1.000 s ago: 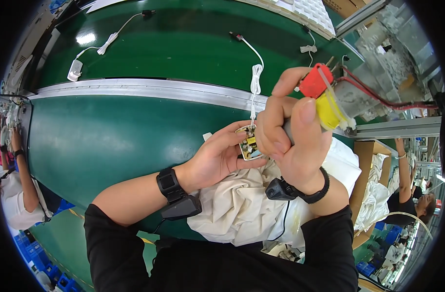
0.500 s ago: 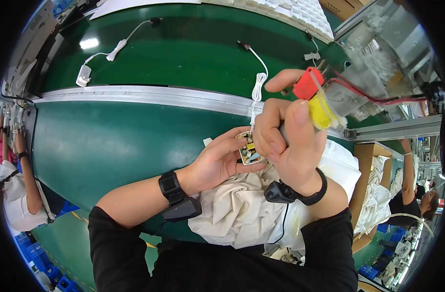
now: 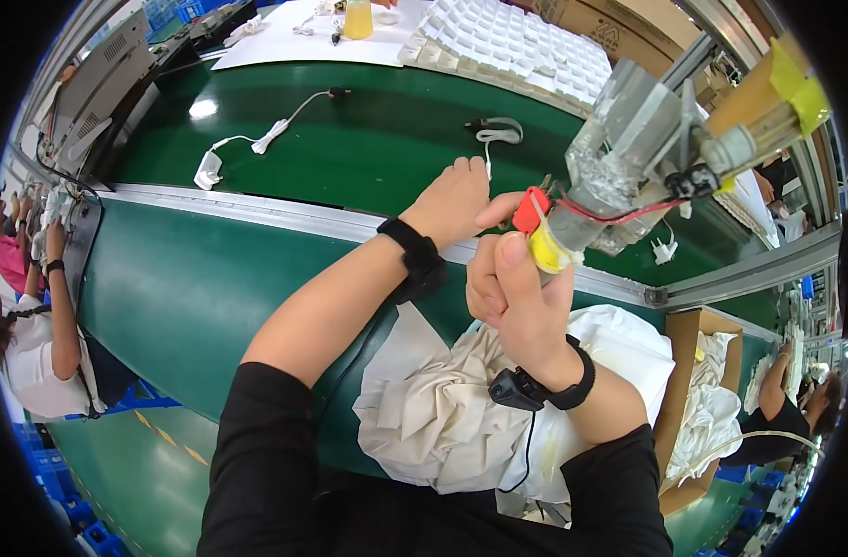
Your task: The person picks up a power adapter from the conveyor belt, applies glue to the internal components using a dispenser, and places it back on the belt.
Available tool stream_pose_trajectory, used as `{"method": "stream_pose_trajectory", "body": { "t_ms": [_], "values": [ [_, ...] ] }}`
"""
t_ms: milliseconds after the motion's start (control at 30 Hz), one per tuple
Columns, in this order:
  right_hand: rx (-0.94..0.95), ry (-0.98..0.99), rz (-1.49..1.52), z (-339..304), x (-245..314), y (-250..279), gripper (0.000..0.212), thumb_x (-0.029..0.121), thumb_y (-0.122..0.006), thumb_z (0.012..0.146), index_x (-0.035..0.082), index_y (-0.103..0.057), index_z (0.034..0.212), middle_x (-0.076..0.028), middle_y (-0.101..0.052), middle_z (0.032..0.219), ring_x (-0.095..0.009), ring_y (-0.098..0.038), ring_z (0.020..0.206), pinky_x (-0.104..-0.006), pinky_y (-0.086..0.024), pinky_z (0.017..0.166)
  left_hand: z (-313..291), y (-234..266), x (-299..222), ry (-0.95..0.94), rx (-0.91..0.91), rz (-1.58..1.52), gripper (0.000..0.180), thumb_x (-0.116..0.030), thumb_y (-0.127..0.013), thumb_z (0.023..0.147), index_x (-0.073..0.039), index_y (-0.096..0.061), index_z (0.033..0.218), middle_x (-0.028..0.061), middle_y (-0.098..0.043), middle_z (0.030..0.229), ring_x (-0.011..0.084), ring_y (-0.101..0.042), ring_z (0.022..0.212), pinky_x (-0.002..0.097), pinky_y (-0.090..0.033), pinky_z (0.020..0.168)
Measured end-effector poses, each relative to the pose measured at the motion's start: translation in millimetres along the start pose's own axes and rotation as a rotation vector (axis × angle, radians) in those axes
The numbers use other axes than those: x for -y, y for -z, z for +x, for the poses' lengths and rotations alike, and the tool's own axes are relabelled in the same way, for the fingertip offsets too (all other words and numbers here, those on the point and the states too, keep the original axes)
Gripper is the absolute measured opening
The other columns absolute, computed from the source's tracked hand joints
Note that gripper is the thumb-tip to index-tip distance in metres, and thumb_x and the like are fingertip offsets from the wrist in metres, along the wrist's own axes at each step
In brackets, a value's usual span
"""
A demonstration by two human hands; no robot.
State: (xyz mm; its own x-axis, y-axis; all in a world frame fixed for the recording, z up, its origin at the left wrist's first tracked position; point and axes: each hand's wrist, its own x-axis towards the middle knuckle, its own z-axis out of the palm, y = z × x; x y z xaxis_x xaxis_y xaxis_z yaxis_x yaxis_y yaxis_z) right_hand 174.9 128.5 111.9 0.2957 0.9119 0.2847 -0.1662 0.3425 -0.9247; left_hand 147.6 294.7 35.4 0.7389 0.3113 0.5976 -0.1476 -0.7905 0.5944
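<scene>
- Cloth pile (image 3: pixel 433 399): nearest, crumpled, below R hand.
- R hand (image 3: pixel 526 320): fingers wrapped round taped tool (image 3: pixel 546 252); index finger extended toward red switch (image 3: pixel 528 213).
- L hand (image 3: pixel 453 200): beyond metal rail (image 3: pixel 294 212), over green belt (image 3: pixel 377 139); fingers hidden, can't tell if grasping.
- White cable (image 3: pixel 504 136): at/just beyond L hand; contact unclear.
- Step (judged): cable handling at belt, tool in R hand.
- Next move prob. calls for steady R grip, L fingers clear of tool.
- White tray (image 3: pixel 498 56): farthest, past belt.

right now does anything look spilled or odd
No spill shows. The cream cloth below the right grip is crumpled, and the grey tool held there looks makeshift, its red switch seemingly strapped on.
</scene>
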Motion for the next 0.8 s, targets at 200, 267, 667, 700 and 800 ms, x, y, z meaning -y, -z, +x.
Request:
{"method": "stream_pose_trajectory", "body": {
  "t_ms": [200,267,667,700,800],
  "values": [
    [-0.024,0.009,-0.024,4.6,3.5,7.8,0.030,0.031,-0.046,0.096,0.003,-0.042,0.105,0.003,-0.036,0.053,-0.003,-0.030,0.042,-0.0201,-0.024,0.038,-0.7,18.2,7.5,0.196,-0.123,0.311,0.047,-0.028,-0.063,0.081,0.003,-0.049,0.113,0.0232,-0.056,0.106,0.0369,-0.055,0.100,0.0401,-0.046,0.087],
    [-0.023,0.012,-0.023,5.1,2.7,7.2,0.030,0.031,-0.046,0.096,0.002,-0.042,0.105,0.003,-0.037,0.053,-0.003,-0.030,0.042,-0.0201,-0.025,0.038,-9.6,46.6,25.7,0.185,-0.130,0.536,0.046,-0.028,-0.064,0.080,0.003,-0.050,0.111,0.0230,-0.056,0.107,0.0369,-0.055,0.101,0.0410,-0.046,0.087],
    [0.041,0.064,-0.033,-6.5,1.1,27.8,0.030,0.029,-0.047,0.095,0.001,-0.042,0.105,0.003,-0.039,0.056,-0.003,-0.031,0.044,-0.0197,-0.026,0.040,-121.9,233.3,108.1,0.951,-0.058,1.108,0.037,-0.030,-0.057,0.083,0.000,-0.057,0.105,0.0222,-0.060,0.107,0.0383,-0.056,0.101,0.0446,-0.046,0.083],
    [0.035,0.059,-0.031,-5.7,1.7,26.9,0.030,0.029,-0.047,0.095,0.001,-0.042,0.105,0.003,-0.039,0.056,-0.003,-0.031,0.044,-0.0198,-0.026,0.040,-114.8,221.0,101.3,0.928,-0.085,1.028,0.037,-0.029,-0.057,0.083,0.000,-0.057,0.105,0.0224,-0.061,0.104,0.0384,-0.057,0.099,0.0446,-0.047,0.081],
    [0.043,0.046,-0.020,-5.5,2.7,25.4,0.030,0.029,-0.047,0.095,0.001,-0.042,0.105,0.003,-0.038,0.056,-0.003,-0.031,0.044,-0.0199,-0.026,0.040,-98.5,195.4,70.3,0.839,-0.124,0.924,0.037,-0.030,-0.057,0.084,0.001,-0.056,0.105,0.0216,-0.062,0.100,0.0372,-0.060,0.090,0.0434,-0.047,0.077]
  ]
}}
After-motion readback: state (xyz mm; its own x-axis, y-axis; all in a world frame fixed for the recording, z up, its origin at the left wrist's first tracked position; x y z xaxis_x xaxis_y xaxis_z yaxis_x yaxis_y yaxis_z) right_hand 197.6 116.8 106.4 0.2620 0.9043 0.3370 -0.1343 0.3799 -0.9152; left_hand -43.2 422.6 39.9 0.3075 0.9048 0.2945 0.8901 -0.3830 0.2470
